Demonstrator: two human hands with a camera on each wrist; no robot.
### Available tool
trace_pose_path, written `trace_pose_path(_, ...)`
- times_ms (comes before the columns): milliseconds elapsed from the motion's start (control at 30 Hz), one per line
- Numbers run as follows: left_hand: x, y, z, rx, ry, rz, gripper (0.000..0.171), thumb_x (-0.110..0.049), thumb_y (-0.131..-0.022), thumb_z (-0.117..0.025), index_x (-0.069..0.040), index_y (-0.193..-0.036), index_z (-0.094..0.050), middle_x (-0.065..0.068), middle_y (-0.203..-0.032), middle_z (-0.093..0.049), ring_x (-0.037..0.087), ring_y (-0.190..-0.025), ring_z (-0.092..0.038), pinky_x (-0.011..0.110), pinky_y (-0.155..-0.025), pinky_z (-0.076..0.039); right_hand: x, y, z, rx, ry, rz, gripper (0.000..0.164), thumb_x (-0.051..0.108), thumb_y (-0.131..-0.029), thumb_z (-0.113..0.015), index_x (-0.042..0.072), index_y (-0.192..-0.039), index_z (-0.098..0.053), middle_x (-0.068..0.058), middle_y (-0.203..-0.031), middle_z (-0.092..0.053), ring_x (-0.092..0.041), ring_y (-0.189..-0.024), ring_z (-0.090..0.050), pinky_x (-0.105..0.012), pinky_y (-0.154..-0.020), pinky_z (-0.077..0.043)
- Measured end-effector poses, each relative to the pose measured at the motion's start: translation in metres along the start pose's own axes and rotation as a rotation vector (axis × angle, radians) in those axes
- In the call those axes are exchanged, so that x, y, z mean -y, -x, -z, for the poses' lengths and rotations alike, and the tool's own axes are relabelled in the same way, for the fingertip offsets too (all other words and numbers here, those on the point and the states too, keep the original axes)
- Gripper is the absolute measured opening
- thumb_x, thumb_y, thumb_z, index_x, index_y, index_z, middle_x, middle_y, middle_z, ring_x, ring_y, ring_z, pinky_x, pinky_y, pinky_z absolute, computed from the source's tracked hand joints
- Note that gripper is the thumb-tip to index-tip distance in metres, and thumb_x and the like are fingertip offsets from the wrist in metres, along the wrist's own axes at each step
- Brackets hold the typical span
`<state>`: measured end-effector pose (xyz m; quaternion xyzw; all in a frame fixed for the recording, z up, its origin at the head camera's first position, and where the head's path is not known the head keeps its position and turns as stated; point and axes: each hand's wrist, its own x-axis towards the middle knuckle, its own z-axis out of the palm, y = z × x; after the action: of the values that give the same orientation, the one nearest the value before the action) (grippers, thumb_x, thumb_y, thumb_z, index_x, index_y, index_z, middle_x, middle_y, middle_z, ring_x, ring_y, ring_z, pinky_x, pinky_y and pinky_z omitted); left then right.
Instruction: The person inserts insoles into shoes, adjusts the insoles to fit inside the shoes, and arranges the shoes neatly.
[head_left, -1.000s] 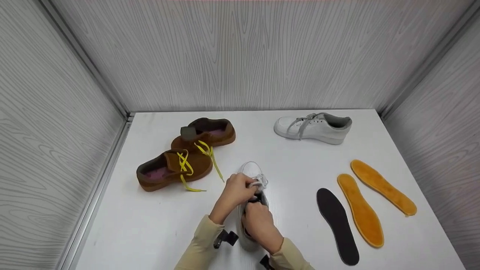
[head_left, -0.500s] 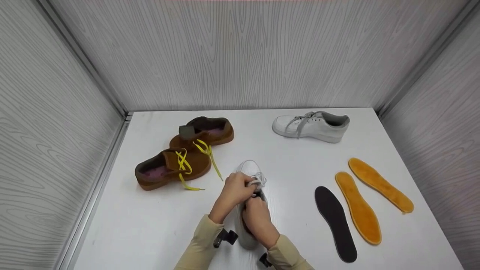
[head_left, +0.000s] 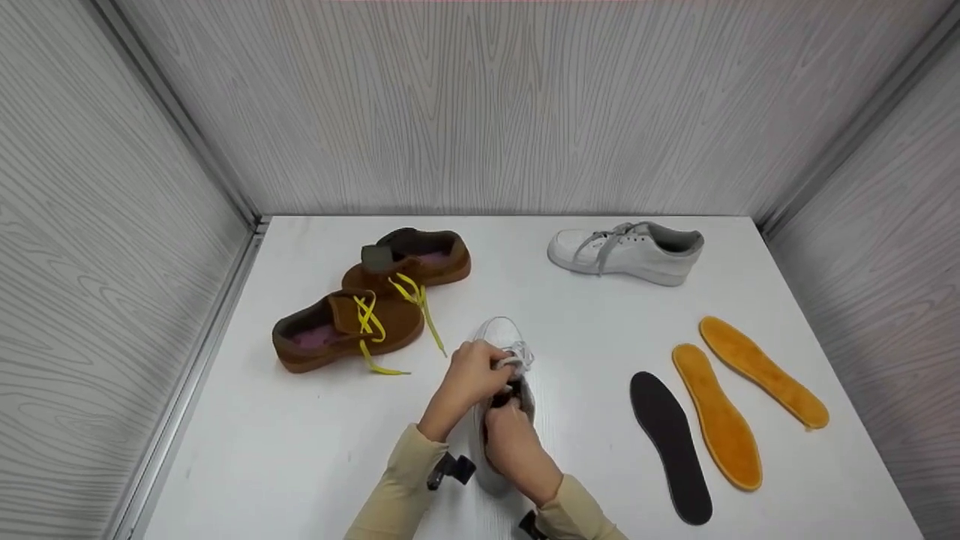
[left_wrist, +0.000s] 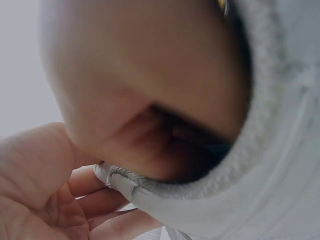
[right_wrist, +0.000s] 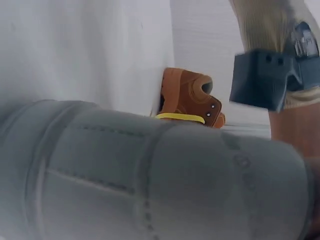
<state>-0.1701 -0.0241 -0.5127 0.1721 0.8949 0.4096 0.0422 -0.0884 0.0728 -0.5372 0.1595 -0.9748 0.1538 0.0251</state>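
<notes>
Left hand (head_left: 473,371): grip holding white sneaker (head_left: 498,328) beside laces (head_left: 520,355).
Right hand (head_left: 517,439): inside white sneaker; grip hidden, cannot tell.

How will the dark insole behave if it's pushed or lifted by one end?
The dark insole looks thin, so it will probably bend when lifted by one end. Lying flat on the smooth-looking white table, it should slide when pushed rather than tip or roll. With so little bulk, it is likely light.

Left hand (head_left: 474,371) gripping, fingers (left_wrist: 102,203) curled, right hand (head_left: 514,442) behind it, fingers mostly hidden
</notes>
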Motion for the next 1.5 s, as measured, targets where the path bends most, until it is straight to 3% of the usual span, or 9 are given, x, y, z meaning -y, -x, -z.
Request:
trace_pose_path(233,0.001,0.000,0.001,0.008,0.019,0.028,0.016,-0.012,-0.087,-0.067,-0.012,-0.073,-0.075,-0.010,-0.053,-0.050,0.005,-0.050,-0.046,0.023,-0.051,-0.039,0.011,0.009,0.015,0.062,-0.025,-0.066,0.005,-0.008,-0.078,-0.066,-0.005,-0.074,-0.066,-0.024,-0.081,-0.060,-0.036,-0.066,-0.065,-0.043,-0.055,-0.053)
trace_pose_path(433,0.002,-0.001,0.001,0.017,0.025,0.052,0.021,-0.013,-0.088,-0.066,-0.012,-0.068,-0.071,-0.011,-0.049,-0.043,0.003,-0.047,-0.047,0.021,-0.048,-0.039,0.006,0.011,0.018,0.095,-0.032,0.015,0.013,-0.003,-0.077,-0.065,0.001,-0.066,-0.062,-0.019,-0.071,-0.063,-0.036,-0.066,-0.065,-0.044,-0.054,-0.052)
trace_pose_path(667,0.002,-0.002,0.000,0.009,0.031,0.038,0.020,-0.012,-0.087,-0.065,-0.013,-0.069,-0.073,-0.012,-0.047,-0.045,0.004,-0.044,-0.046,0.021,-0.047,-0.039,0.000,0.008,0.016,0.129,0.033,0.058,0.013,0.003,-0.082,-0.064,-0.003,-0.070,-0.065,-0.018,-0.067,-0.060,-0.031,-0.060,-0.064,-0.040,-0.049,-0.051)
trace_pose_path(1133,0.002,-0.001,0.000,0.014,0.040,0.067,0.017,-0.016,-0.088,-0.068,-0.014,-0.072,-0.074,-0.011,-0.052,-0.053,0.003,-0.049,-0.053,0.022,-0.050,-0.043,-0.001,0.008,0.015,0.063,0.034,0.080,0.015,0.004,-0.078,-0.066,0.002,-0.065,-0.061,-0.014,-0.062,-0.060,-0.030,-0.056,-0.063,-0.041,-0.045,-0.049)
trace_pose_path(1233,0.003,0.000,-0.001,0.003,0.040,0.036,0.017,-0.016,-0.089,-0.068,-0.014,-0.074,-0.075,-0.010,-0.053,-0.056,0.001,-0.050,-0.054,0.022,-0.052,-0.045,-0.004,0.007,0.016,0.072,-0.023,0.079,0.017,0.003,-0.081,-0.064,0.002,-0.064,-0.060,-0.013,-0.062,-0.060,-0.026,-0.054,-0.062,-0.038,-0.044,-0.047)
trace_pose_path(1333,0.005,0.002,-0.001,-0.012,0.035,-0.021,0.013,-0.016,-0.089,-0.068,-0.014,-0.080,-0.077,-0.008,-0.057,-0.059,0.000,-0.047,-0.048,0.022,-0.050,-0.042,-0.011,0.004,0.016,0.083,-0.161,0.072,0.024,0.000,-0.085,-0.063,0.005,-0.062,-0.056,-0.010,-0.059,-0.059,-0.017,-0.051,-0.056,-0.033,-0.044,-0.044)
trace_pose_path(1433,0.008,0.007,-0.002,-0.055,0.042,-0.078,0.009,-0.015,-0.089,-0.069,-0.014,-0.087,-0.078,-0.005,-0.066,-0.066,0.004,-0.049,-0.042,0.023,-0.051,-0.039,-0.020,-0.001,0.019,0.056,-0.313,0.061,0.028,-0.001,-0.086,-0.064,0.008,-0.062,-0.055,-0.002,-0.057,-0.056,-0.009,-0.050,-0.048,-0.027,-0.047,-0.041)
trace_pose_path(1500,0.011,0.013,-0.003,-0.107,0.054,-0.116,0.009,-0.015,-0.089,-0.071,-0.011,-0.092,-0.078,-0.002,-0.076,-0.071,0.008,-0.054,-0.046,0.026,-0.054,-0.043,-0.026,-0.003,0.023,0.018,-0.388,0.051,0.027,0.001,-0.085,-0.066,0.010,-0.062,-0.056,0.003,-0.057,-0.054,-0.005,-0.050,-0.044,-0.025,-0.048,-0.040)
